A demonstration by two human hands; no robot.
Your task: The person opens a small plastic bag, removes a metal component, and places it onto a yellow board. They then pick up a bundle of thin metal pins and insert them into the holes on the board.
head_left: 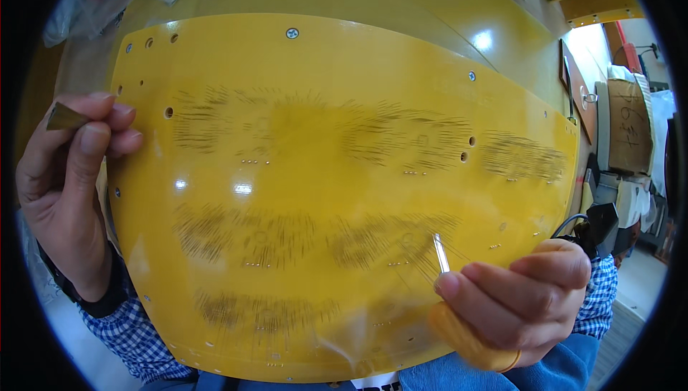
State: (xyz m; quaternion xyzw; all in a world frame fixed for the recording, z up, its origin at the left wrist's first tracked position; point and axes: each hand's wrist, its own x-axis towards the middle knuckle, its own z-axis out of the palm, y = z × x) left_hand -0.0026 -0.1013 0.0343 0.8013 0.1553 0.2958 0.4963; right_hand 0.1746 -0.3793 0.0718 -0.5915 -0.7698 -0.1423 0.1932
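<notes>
The left hand [72, 165], raised by the left edge of the board [308, 54], pinches a strip [64, 117] between thumb and fingers. The right hand [527, 301], fingers curled in, grips a tool [441, 255] pointing away over the board's lower right.

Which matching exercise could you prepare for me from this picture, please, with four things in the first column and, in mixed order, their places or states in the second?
Column one
1. left hand
2. slim shiny tool
3. yellow panel
4. cardboard box

Column two
A. bears clusters of fine dark lines
B. brown, at the far right of the picture
C. pinches a small brownish piece
D. held in the fingers of the right hand

Right pairs: 1-C, 2-D, 3-A, 4-B
</notes>
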